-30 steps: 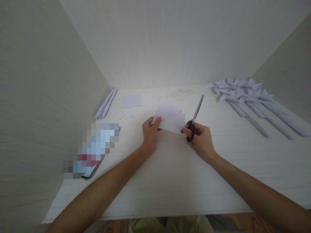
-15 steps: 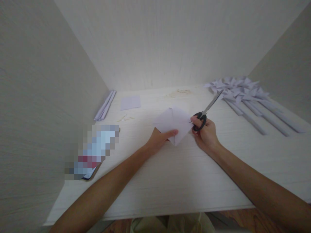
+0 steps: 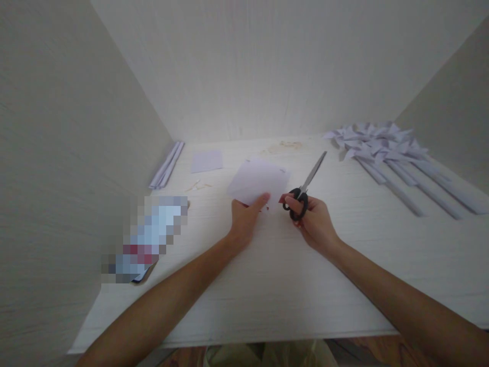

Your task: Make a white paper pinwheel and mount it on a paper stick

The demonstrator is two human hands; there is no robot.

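My left hand [image 3: 246,216] grips a pale lilac square of paper [image 3: 260,178] by its near edge, thumb on top and fingers hidden beneath. Small slits or notches show near the paper's edges. Close by on the right, my right hand [image 3: 311,216] is closed around the black handles of a pair of scissors [image 3: 301,196]. The blades point up and away to the right, together and clear of the paper. The right fingertips are beside the paper's right corner; whether they touch it I cannot tell.
Paper pinwheels [image 3: 378,142] on rolled paper sticks lie piled at the back right. Rolled paper sticks [image 3: 167,165] rest against the left wall. Near them are a square sheet [image 3: 207,160], thin scraps [image 3: 198,186] and a phone with a blurred screen [image 3: 156,234]. Walls enclose the white table [image 3: 244,300].
The paper has turned in my left hand and shifted slightly left. My right hand, with the scissors, has moved left and a little nearer to me.
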